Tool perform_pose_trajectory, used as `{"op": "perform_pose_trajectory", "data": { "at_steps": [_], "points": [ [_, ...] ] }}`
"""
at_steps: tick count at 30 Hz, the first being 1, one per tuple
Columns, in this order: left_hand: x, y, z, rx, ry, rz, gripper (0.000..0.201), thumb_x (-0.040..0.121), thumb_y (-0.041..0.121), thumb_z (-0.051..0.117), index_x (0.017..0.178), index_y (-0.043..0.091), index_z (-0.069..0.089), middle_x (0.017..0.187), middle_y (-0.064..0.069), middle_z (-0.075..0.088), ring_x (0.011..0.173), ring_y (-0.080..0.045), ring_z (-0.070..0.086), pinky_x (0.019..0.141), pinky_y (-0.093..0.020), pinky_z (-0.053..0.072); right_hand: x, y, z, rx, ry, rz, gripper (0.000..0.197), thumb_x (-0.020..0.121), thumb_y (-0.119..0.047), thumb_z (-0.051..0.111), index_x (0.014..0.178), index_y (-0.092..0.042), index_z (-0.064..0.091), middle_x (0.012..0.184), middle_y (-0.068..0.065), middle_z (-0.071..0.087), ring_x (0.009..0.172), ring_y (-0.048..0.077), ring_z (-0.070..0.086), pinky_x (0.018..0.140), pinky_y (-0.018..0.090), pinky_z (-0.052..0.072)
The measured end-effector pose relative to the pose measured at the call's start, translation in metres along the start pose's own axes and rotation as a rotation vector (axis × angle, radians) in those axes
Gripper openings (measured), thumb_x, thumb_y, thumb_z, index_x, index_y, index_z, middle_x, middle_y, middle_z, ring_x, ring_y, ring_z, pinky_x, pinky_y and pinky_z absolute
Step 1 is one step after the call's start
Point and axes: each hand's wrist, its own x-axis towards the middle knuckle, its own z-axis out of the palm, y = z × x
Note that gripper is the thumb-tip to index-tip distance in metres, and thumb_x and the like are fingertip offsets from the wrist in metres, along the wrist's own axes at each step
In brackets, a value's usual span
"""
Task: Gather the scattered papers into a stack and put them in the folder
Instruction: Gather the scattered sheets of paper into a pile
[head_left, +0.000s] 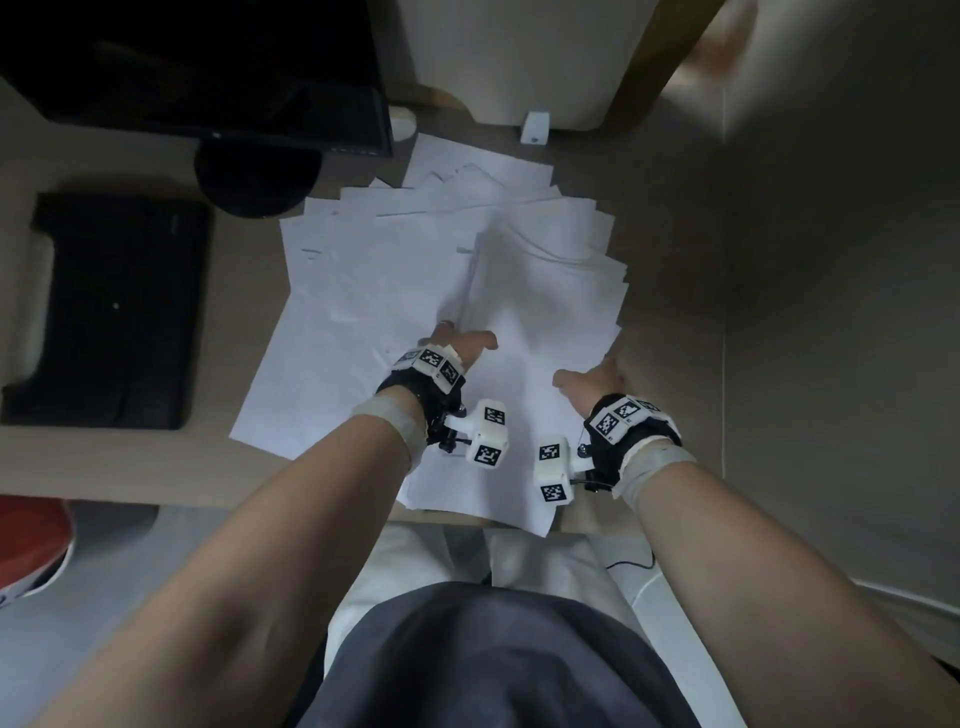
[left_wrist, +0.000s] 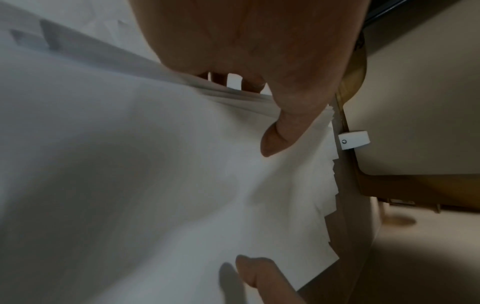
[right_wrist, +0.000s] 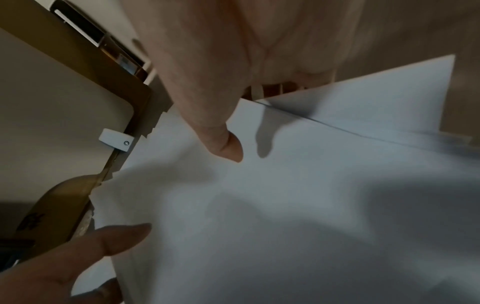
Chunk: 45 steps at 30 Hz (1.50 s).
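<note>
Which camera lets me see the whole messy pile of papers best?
The head view: it shows the whole fan of papers spread on the desk, with both hands at its near part. The left wrist and right wrist views show only close, blurry parts of the sheets.

Both bare forearms reach forward, hands low and a little apart.

The left hand (head_left: 462, 345) has its thumb stretched out to the right and its fingers tucked under, out of sight. The right hand (head_left: 597, 382) lies nearly flat, thumb pointing left toward the other hand, fingers extended forward. Each wrist wears a black strap carrying white marker cubes and a pale band.
</note>
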Motion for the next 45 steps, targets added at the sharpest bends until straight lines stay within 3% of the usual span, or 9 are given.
{"op": "perform_pose_trajectory", "data": {
  "at_steps": [5,12,16,22,25,29,36,39,45],
  "points": [
    [-0.008,0.001,0.003,-0.115,0.055,0.002,0.095,0.073,0.029,0.078,0.14,0.006,0.015,0.133,-0.012,0.034,0.119,-0.033,0.044,0.092,-0.044,0.043,0.0,-0.003,-0.005,0.033,-0.01,-0.003,0.081,0.08,-0.027,0.069,0.148,-0.007,0.029,0.135,0.012,0.052,0.102,0.028,0.056,0.081,0.031,0.044],
    [0.0,-0.001,0.004,-0.016,0.008,0.186,0.061,0.082,0.019,0.073,0.136,0.002,0.049,0.133,-0.012,0.057,0.118,-0.029,0.057,0.093,-0.028,0.045,0.003,-0.004,-0.015,0.041,0.085,-0.062,0.083,0.087,-0.023,0.063,0.155,-0.018,0.015,0.152,0.01,0.036,0.127,0.032,0.048,0.097,0.036,0.042],
    [-0.01,0.005,0.004,-0.045,0.027,0.333,0.043,0.087,0.008,0.066,0.128,0.003,0.056,0.122,-0.013,0.064,0.111,-0.027,0.061,0.087,-0.024,0.044,0.003,-0.002,-0.022,0.084,0.077,0.006,0.073,0.085,-0.023,0.06,0.15,-0.015,0.027,0.144,0.008,0.045,0.108,0.03,0.056,0.077,0.032,0.041],
    [-0.044,0.014,-0.029,-0.272,-0.022,0.461,0.026,0.082,0.0,0.066,0.107,0.006,0.061,0.094,-0.012,0.067,0.084,-0.026,0.063,0.082,-0.032,0.053,-0.011,-0.021,-0.042,0.195,0.126,0.021,0.059,0.082,-0.02,0.057,0.137,-0.007,0.042,0.123,0.011,0.055,0.098,0.029,0.057,0.08,0.03,0.041],
    [-0.064,0.022,-0.055,-0.429,-0.034,0.508,0.035,0.074,-0.006,0.067,0.107,0.005,0.064,0.1,-0.024,0.066,0.089,-0.032,0.064,0.09,-0.047,0.052,-0.019,-0.045,-0.044,0.362,0.125,-0.072,0.053,0.079,-0.005,0.056,0.131,-0.007,0.044,0.105,0.008,0.053,0.089,0.026,0.052,0.075,0.032,0.043],
    [-0.081,0.031,-0.088,-0.576,0.04,0.529,0.04,0.069,0.0,0.067,0.104,0.02,0.07,0.106,-0.014,0.072,0.1,-0.037,0.067,0.092,-0.053,0.052,-0.039,-0.084,-0.045,0.42,0.123,-0.295,0.014,0.075,0.0,0.056,0.084,-0.011,0.055,0.071,0.001,0.052,0.068,0.021,0.051,0.065,0.028,0.041],
    [-0.115,0.07,-0.138,-0.734,0.262,0.657,0.029,0.069,-0.006,0.065,0.093,0.009,0.069,0.089,-0.005,0.072,0.087,-0.026,0.066,0.082,-0.036,0.053,-0.08,-0.157,-0.063,0.683,0.189,-0.555,0.014,0.075,-0.005,0.065,0.088,-0.008,0.067,0.073,-0.002,0.063,0.064,0.01,0.058,0.057,0.014,0.046],
    [-0.125,0.073,-0.15,-0.683,0.362,0.66,0.024,0.066,-0.005,0.059,0.088,0.002,0.065,0.082,-0.004,0.066,0.08,-0.024,0.06,0.07,-0.032,0.047,-0.091,-0.164,-0.056,0.702,0.22,-0.603,0.013,0.072,-0.009,0.063,0.084,-0.011,0.066,0.076,-0.004,0.067,0.07,0.012,0.062,0.068,0.02,0.049],
    [-0.108,0.051,-0.154,-0.393,0.328,0.596,0.069,0.057,0.013,0.063,0.123,-0.003,0.048,0.112,-0.012,0.06,0.097,-0.029,0.059,0.075,-0.031,0.049,-0.097,-0.14,-0.032,0.609,0.206,-0.487,0.04,0.077,0.002,0.067,0.115,-0.003,0.057,0.098,0.003,0.064,0.093,0.021,0.062,0.074,0.02,0.048]
  ]
}}
